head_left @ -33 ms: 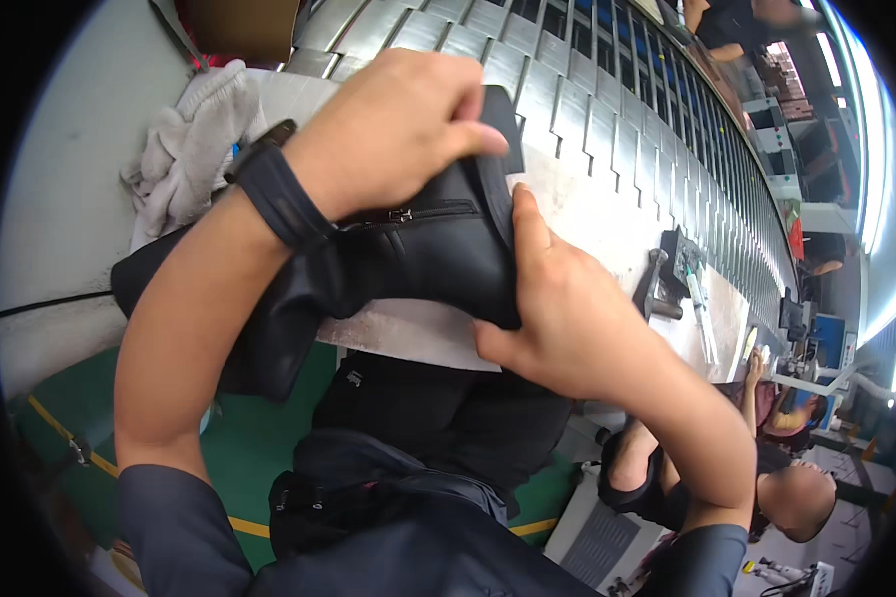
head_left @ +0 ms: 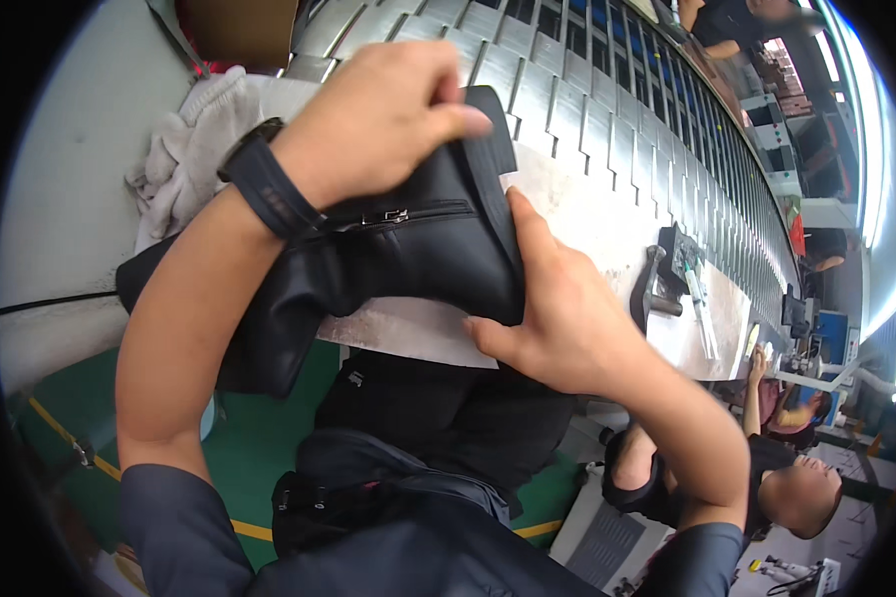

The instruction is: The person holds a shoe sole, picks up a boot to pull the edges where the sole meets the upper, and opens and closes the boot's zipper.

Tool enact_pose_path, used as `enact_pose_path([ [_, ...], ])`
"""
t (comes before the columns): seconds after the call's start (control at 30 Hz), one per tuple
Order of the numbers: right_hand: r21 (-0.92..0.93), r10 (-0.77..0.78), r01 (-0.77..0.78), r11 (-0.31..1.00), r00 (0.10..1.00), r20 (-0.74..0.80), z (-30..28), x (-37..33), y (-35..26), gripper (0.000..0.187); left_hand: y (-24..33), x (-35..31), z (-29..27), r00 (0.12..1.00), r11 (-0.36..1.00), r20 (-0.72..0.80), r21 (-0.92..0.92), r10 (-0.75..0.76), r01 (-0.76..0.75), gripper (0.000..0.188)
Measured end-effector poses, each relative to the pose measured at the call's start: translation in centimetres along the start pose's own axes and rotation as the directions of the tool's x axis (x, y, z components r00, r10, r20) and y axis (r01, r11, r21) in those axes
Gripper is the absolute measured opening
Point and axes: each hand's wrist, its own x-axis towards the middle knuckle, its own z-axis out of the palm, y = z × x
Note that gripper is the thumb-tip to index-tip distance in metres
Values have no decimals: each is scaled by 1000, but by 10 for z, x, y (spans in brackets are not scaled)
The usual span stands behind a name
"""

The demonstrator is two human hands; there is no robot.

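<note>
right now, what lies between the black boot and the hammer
The right hand, braced against the black boot, then a strip of pale worktop before the hammer, in the head view.

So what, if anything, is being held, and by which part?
The right hand grips the black zippered boot by its sole end; whether the left hand grips it cannot be told.
</note>
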Motion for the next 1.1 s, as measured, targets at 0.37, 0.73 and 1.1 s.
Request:
enact_pose_path([
  [0.37,217,-291,446,868,812,-505,85,-63,65,101,12,-10,-49,850,979,521,-123,-77,163,79],
  [0.73,737,-369,616,-277,640,-674,-51,-3,92,76,253,21,-18,860,695,511,621,-10,-361,75],
  [1.1,373,148,709,-599,556,-818,-34,21,88,42,234,41,11,783,848,607,340,132,-406,73],
])
